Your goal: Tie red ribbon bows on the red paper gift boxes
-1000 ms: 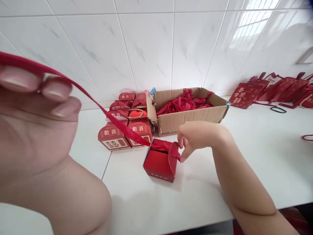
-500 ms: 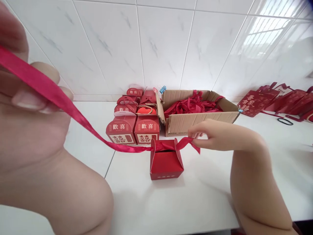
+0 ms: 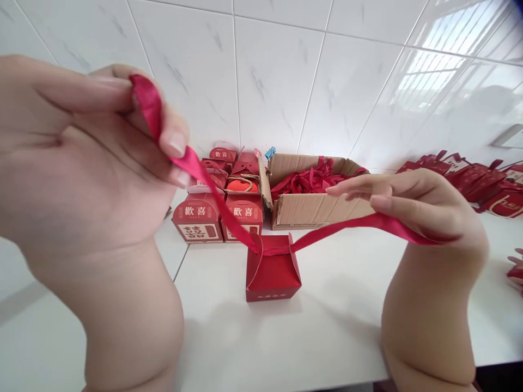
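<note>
At ten o'clock, the left hand (image 3: 93, 158) grips a shiny red satin ribbon (image 3: 220, 202); at six, it's already threaded across a small red cardboard box (image 3: 273, 275), no knot visible; at three, the right hand (image 3: 425, 204) loosely holds the other tail.

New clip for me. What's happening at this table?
A person has a red ribbon stretched between two hands. The left hand holds one side up between its fingers; the other side runs to the right hand, whose fingers are extended, so its grip is hard to tell. Between them, the ribbon passes across the top of a small red box standing on the table. Behind are more red boxes and a cardboard box of ribbons.
</note>
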`<state>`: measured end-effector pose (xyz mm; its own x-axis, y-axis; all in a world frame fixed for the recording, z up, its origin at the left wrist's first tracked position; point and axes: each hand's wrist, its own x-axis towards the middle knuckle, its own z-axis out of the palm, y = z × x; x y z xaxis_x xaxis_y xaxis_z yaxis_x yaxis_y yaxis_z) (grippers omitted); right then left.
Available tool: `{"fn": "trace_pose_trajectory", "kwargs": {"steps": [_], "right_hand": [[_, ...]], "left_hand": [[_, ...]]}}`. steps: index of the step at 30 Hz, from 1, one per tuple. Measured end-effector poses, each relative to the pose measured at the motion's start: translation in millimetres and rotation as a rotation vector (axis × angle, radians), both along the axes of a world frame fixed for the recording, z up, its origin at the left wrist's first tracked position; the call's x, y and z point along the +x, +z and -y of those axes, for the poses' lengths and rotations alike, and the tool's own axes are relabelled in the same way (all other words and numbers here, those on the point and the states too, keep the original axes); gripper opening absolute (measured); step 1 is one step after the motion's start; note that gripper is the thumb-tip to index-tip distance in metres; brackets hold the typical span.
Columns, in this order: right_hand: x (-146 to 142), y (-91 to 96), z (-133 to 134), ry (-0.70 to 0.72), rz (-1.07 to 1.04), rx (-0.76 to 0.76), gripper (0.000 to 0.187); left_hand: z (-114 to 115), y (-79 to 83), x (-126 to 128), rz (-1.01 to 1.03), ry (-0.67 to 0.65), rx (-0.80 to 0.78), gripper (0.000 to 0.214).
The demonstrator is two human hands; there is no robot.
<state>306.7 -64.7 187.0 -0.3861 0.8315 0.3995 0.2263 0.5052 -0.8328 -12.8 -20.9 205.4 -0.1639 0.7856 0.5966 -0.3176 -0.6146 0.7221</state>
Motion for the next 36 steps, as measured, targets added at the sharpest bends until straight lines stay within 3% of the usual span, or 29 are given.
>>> {"fn": "trace_pose_trajectory", "kwargs": {"steps": [6,10,12,14,17,19,23,26,32,36], "right_hand": [[-17.2,-13.9,-18.3,0.069,-0.224,-0.107,0.020],[-27.4,-18.5,-25.1,0.061,-0.319,-0.125,0.010],[-34.8,-19.9,-25.7,0.015,-0.345,-0.117,0.015],[-43.0,-21.4,-25.0,-0.076,-0.384,-0.078,0.018],[-52.6,-23.0,-22.8,-0.193,-0.413,0.018,0.017],[-55.8,-22.8,-20.5,-0.225,-0.389,0.106,0.020],[-58.7,-19.3,-13.9,-0.249,-0.356,0.282,0.032],[-63.1,-16.0,-8.3,-0.311,-0.433,0.339,0.031],[-69.9,-5.1,-1.0,-0.307,-0.486,0.256,0.017],[-68.5,7.7,2.1,-0.240,-0.357,0.209,0.011]], "left_hand": [[12.5,7.3,25.6,-0.075,-0.074,0.084,0.011],[15.9,6.9,37.1,-0.148,-0.060,0.170,0.017],[13.1,5.5,41.8,-0.169,-0.057,0.197,0.019],[9.3,3.3,46.4,-0.178,0.031,0.211,0.017],[7.7,0.1,52.6,-0.191,0.278,0.300,0.011],[11.1,-0.9,55.2,-0.229,0.342,0.331,0.011],[22.1,0.7,54.8,-0.331,0.276,0.270,0.017],[26.0,1.8,53.1,-0.348,0.211,0.250,0.021],[21.8,-0.9,52.3,-0.324,0.125,0.246,0.022],[21.8,-0.5,51.9,-0.308,0.126,0.188,0.019]]}}
